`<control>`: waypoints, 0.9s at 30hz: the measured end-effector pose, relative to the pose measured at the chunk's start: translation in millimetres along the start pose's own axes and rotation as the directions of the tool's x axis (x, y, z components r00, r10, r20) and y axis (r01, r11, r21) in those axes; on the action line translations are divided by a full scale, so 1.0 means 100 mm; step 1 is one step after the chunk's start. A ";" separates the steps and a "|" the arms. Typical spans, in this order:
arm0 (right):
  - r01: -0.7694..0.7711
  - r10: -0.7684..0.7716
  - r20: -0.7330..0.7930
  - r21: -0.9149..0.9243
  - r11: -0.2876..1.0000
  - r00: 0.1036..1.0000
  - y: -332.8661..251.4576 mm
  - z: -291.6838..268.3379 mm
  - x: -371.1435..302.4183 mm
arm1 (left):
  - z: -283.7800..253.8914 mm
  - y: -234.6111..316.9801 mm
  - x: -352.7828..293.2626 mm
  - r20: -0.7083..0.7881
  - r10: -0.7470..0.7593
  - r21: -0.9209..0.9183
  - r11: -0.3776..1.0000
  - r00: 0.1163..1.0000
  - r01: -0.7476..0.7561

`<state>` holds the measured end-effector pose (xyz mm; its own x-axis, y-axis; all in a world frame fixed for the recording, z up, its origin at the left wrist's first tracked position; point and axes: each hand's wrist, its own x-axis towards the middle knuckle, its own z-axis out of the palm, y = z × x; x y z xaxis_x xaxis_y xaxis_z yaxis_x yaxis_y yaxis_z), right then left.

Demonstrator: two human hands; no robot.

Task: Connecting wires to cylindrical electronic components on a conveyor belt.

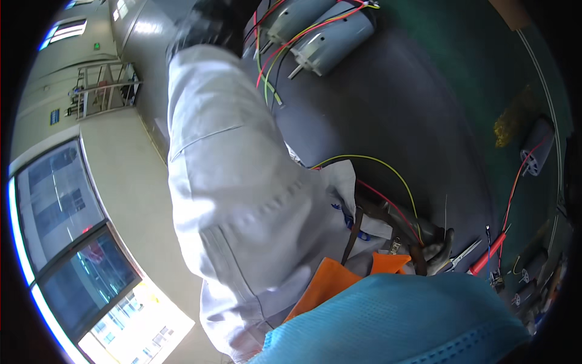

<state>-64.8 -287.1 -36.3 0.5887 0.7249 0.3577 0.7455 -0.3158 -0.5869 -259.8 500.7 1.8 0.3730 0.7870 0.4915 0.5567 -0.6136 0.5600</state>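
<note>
Left hand (209,25), black-gloved, is blurring just beside the gray motor (336,42); whether its fingers are gripping, I cannot tell. That motor is lying sideways on the desk (376,115), probably keeping its shaft and leads reachable. Well apart from the motor, toward the body, the right hand (439,250) is disappearing behind the blue mask (394,315), its grip unreadable. Farther from the motor, scissors-like tips (470,250) are showing.

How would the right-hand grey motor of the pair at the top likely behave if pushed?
The motor looks apt to roll, its round body lying on its side. It is probably heavy for its size, given the metal-looking casing. Its thin, curving wires would likely flop and drag.
</note>
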 end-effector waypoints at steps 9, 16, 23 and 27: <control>0.075 -0.110 -0.294 -0.126 0.989 0.949 -0.18 0.03 0.16 | -0.38 1.19 -2.29 0.449 -0.346 -0.173 0.871 0.823 0.461; 0.150 -0.188 -0.288 -0.147 0.978 0.939 -0.18 0.08 0.18 | -0.40 1.26 -1.86 0.361 -0.415 -0.255 0.818 0.835 0.516; 0.259 -0.304 -0.149 -0.265 0.929 0.941 0.15 -0.02 -0.01 | 0.50 1.44 -0.46 0.317 -0.051 -0.061 0.995 0.947 0.075; 0.356 -0.397 -0.001 -0.443 0.823 0.918 -0.07 -0.17 0.03 | 1.50 1.32 -0.06 0.209 -0.004 -0.117 0.993 0.978 0.029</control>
<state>-63.2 -293.0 -19.1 0.2446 0.7903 0.5618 0.9613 -0.2735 -0.0338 -77.1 425.1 -27.4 0.5175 0.7857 0.3389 0.4766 -0.5936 0.6485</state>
